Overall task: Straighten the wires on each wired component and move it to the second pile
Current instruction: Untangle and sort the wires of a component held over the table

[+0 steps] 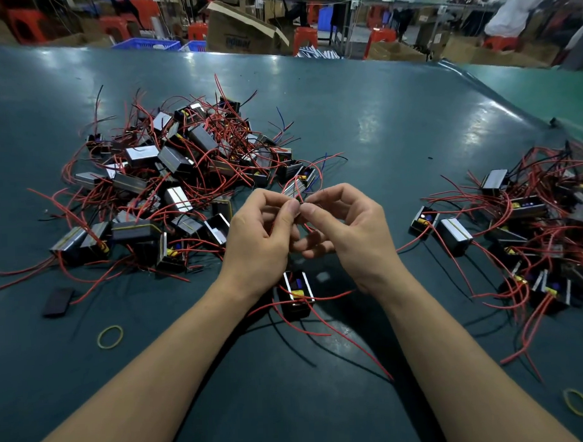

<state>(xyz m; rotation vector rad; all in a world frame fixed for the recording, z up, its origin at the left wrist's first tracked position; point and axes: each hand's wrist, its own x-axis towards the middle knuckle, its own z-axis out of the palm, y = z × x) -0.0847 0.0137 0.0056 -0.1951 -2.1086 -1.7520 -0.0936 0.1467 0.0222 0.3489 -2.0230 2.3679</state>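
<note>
A black wired component (297, 298) with red and black wires lies on the green table (379, 125), just below my wrists. Above it my left hand (262, 235) and my right hand (346, 232) meet fingertip to fingertip, both pinching a red wire (304, 225) that loops between them. Whether this wire belongs to that component I cannot tell. A big tangled pile of components (170, 182) lies at the left. A second pile (531, 232) lies at the right.
A yellow rubber band (109, 336) and a flat black piece (59, 301) lie at the near left. Another rubber band (577, 402) lies at the near right. Behind the table's far edge stand cardboard boxes (240, 30), red stools and blue crates.
</note>
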